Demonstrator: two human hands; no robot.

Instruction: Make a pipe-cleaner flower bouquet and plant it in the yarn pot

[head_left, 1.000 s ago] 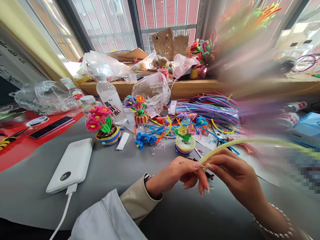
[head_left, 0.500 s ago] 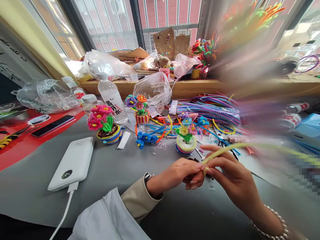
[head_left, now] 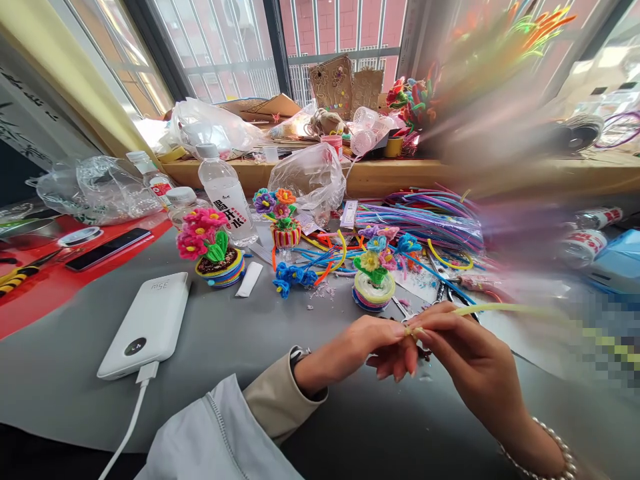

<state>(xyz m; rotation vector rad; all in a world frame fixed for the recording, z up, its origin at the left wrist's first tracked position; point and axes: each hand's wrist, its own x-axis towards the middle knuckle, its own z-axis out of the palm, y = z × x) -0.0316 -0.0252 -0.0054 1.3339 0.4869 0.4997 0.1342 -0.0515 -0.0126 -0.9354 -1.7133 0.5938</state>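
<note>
Two hands meet over a cluttered grey tabletop point(head_left: 240, 333), left hand point(head_left: 373, 343) and right hand point(head_left: 463, 353) both pinching, fingers narrow, one end of a yellow-green pipe cleaner point(head_left: 505, 309) that runs off to the right. It looks like the end is being twisted or curled; next needs a tight, steady roll. Three finished flower pots point(head_left: 220, 263) stand behind, one power bank point(head_left: 147, 323) at left

Bright daylight comes through the windows point(head_left: 320, 40) beyond the hands. The right side is smeared and pixelated; edges bow.
</note>
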